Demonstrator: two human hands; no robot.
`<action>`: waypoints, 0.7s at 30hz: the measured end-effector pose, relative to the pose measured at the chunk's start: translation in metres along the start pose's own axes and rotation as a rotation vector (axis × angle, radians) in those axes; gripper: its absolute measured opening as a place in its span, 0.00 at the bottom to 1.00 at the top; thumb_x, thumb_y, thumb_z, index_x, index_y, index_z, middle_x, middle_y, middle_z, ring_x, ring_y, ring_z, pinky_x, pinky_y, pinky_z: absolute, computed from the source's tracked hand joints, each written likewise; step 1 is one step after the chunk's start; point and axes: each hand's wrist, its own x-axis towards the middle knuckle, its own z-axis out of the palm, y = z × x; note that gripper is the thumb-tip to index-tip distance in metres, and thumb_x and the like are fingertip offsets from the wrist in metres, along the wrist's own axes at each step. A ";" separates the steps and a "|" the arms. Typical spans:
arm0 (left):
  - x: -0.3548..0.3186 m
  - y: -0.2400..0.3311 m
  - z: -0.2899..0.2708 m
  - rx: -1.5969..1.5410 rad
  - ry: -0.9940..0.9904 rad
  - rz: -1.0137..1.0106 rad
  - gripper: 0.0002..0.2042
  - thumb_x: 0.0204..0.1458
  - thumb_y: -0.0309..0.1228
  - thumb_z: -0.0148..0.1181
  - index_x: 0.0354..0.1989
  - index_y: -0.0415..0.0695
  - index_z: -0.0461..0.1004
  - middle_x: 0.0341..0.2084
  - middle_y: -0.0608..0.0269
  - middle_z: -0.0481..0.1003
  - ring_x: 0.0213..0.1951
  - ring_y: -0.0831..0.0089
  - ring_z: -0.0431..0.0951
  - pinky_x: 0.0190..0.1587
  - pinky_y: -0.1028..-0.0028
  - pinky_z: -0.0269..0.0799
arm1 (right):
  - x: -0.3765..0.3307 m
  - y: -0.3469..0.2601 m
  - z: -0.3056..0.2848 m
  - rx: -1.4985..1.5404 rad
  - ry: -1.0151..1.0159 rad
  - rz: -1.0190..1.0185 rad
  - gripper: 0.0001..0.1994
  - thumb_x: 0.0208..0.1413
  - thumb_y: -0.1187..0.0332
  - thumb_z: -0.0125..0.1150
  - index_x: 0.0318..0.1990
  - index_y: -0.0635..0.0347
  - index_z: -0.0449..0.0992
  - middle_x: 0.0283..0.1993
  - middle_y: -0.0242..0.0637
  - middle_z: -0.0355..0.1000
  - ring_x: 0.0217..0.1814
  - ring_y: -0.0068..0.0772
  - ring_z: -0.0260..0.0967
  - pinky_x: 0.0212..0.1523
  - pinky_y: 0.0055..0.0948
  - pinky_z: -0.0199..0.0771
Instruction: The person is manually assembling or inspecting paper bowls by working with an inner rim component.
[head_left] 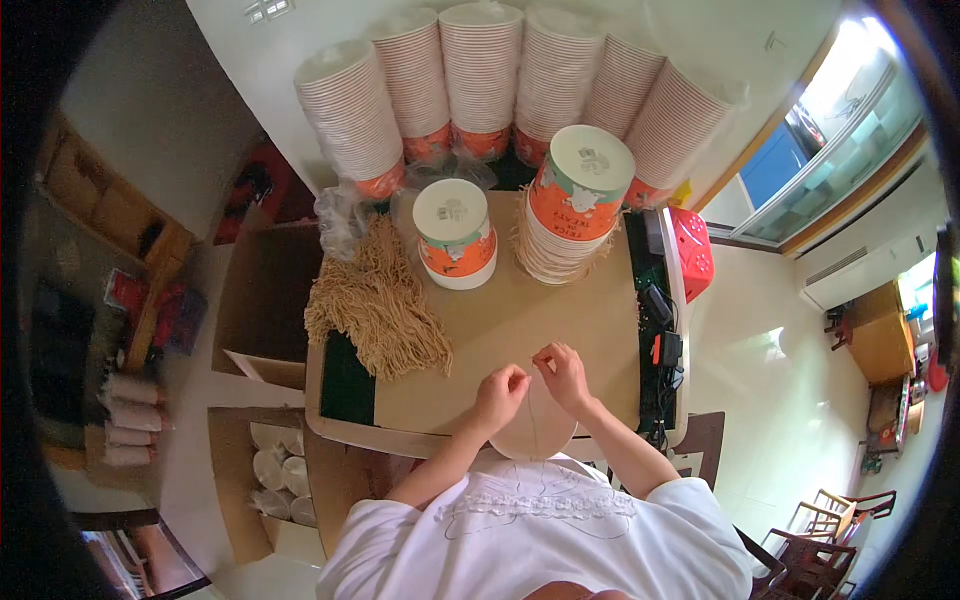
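Note:
Close to my body, my left hand (500, 392) and my right hand (562, 375) pinch with their fingertips almost touching. A thin string (532, 425) runs down from between them, over a pale round paper bucket (508, 440) that sits at the table's near edge between my forearms. Left of my hands lies a heap of tan strings (375, 310). Beyond them stands an upside-down paper bucket (458, 250) in orange, green and white. To its right, a nested stack of the same buckets (578, 205) has strings hanging around its lower part.
Tall stacks of nested paper buckets (480, 75) line the table's back edge. Clear plastic wrap (340, 222) lies at the far left. A red plastic basket (690, 255) and black cables (665, 370) are on the right. Cardboard boxes (262, 300) stand left of the table (500, 325).

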 end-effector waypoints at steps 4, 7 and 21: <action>-0.006 -0.006 0.009 -0.191 0.005 -0.015 0.07 0.49 0.25 0.53 0.36 0.37 0.69 0.32 0.59 0.74 0.33 0.75 0.74 0.35 0.75 0.71 | -0.003 -0.004 -0.003 -0.046 0.010 0.018 0.04 0.42 0.74 0.60 0.25 0.60 0.70 0.26 0.37 0.69 0.30 0.40 0.66 0.34 0.33 0.64; -0.002 -0.016 0.022 -0.597 0.029 -0.127 0.10 0.49 0.24 0.53 0.40 0.37 0.68 0.36 0.63 0.72 0.38 0.75 0.72 0.40 0.76 0.69 | -0.005 -0.006 -0.001 -0.060 0.019 0.013 0.03 0.42 0.74 0.59 0.25 0.60 0.70 0.26 0.37 0.69 0.30 0.40 0.66 0.33 0.33 0.64; -0.025 -0.031 0.041 -0.038 -0.734 -0.167 0.13 0.45 0.35 0.55 0.35 0.40 0.72 0.32 0.52 0.73 0.36 0.65 0.73 0.43 0.73 0.67 | -0.006 -0.003 0.001 -0.067 0.031 -0.028 0.02 0.44 0.75 0.56 0.26 0.59 0.70 0.24 0.37 0.68 0.28 0.38 0.66 0.33 0.31 0.63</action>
